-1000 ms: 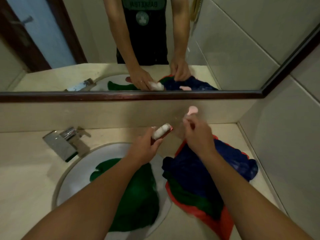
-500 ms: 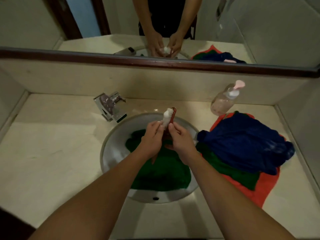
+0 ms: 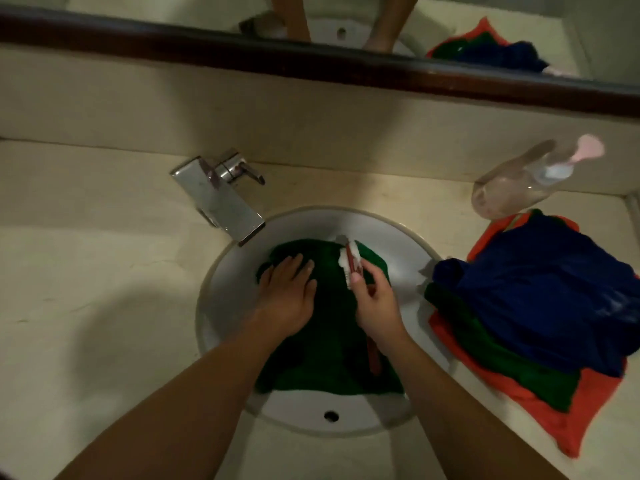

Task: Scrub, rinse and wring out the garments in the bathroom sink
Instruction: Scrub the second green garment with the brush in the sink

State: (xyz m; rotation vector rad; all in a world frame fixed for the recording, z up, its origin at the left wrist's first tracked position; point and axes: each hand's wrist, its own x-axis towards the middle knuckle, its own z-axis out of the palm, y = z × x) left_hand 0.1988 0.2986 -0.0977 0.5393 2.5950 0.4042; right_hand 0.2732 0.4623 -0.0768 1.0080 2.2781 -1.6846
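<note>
Green garment [image 3: 329,341] lies bunched in the sink [image 3: 398,247]. My left hand [image 3: 287,299] presses flat on it, fingers straight, pinning the cloth. My right hand [image 3: 375,306] grips the brush [image 3: 349,263], its head foamy, at the garment's far edge; can't tell if the bristles touch. My read: scrub step, early on, with rinse and wring not yet started. Next move calls for strokes across the pinned cloth, left hand holding tension. Faucet [image 3: 221,199] sits back left, no water visible. Pile of blue, green and orange garments [image 3: 536,306] waits on the beige counter [image 3: 86,289] to the right, soap bottle [image 3: 512,188] just behind it. Mirror [image 3: 346,27] above, dim light.
</note>
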